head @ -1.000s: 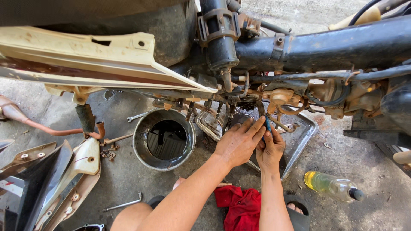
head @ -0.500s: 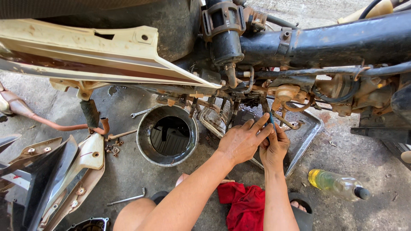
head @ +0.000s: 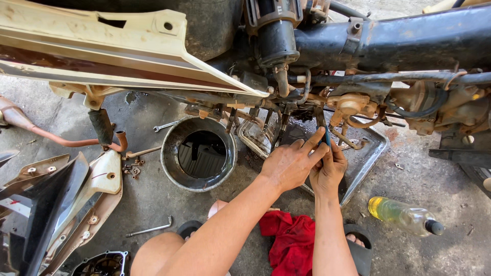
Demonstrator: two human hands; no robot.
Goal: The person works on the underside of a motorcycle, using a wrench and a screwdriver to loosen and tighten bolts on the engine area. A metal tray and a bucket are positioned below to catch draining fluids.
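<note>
Both hands' grip [head: 319,166] on upright blue-handled tool [head: 327,137]

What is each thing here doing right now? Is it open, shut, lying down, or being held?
Left hand: fingers pinching the blue tool.
Right hand: gripping the blue tool.
Blue tool: held upright under the motorcycle frame.
Metal bucket: upright, open.
Plastic bottle: lying down, capped, holding yellowish liquid.
Red rag: crumpled on the ground.
Metal tray: flat under the engine.

Tight gap under frame tube [head: 409,38]: cables, brackets and carburettor [head: 353,105] crowd both hands [head: 307,166]. Metal tray [head: 371,153] sits just beneath, round tin [head: 197,153] near left. Open floor [head: 440,184] right, apart from oil bottle [head: 404,214]. Red rag [head: 291,243] between forearms.
</note>
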